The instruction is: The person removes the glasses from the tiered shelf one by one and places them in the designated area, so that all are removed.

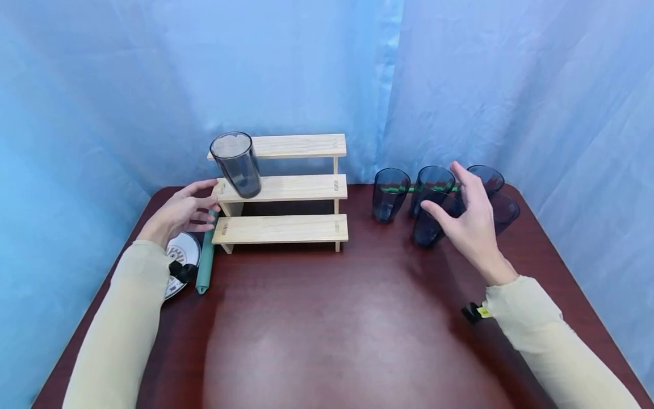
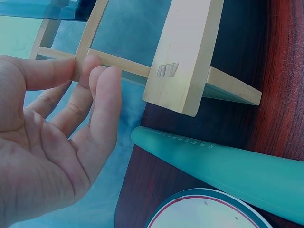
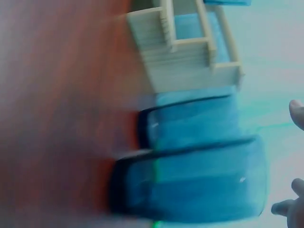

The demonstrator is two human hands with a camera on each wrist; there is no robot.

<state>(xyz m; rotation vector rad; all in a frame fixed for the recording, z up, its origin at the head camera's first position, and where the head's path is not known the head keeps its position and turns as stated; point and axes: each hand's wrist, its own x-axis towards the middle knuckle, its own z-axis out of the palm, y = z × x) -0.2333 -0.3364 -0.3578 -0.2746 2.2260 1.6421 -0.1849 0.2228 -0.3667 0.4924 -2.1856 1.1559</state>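
Note:
A three-tier wooden shelf stands at the back of the table, with a dark tinted drinking glass upright toward the left of its middle tier. My left hand is beside the shelf's left end, fingers loosely bent; whether the fingertips touch the wood I cannot tell. On the right, several similar glasses stand grouped, among them a left one and a front one. My right hand hovers at this group with thumb and forefinger spread apart, partly hiding glasses behind it. It holds nothing.
Left of the shelf lie a green rolled item and a round white object with a dark rim, partly hidden by the left wrist. Light blue curtains hang behind and beside the dark red table.

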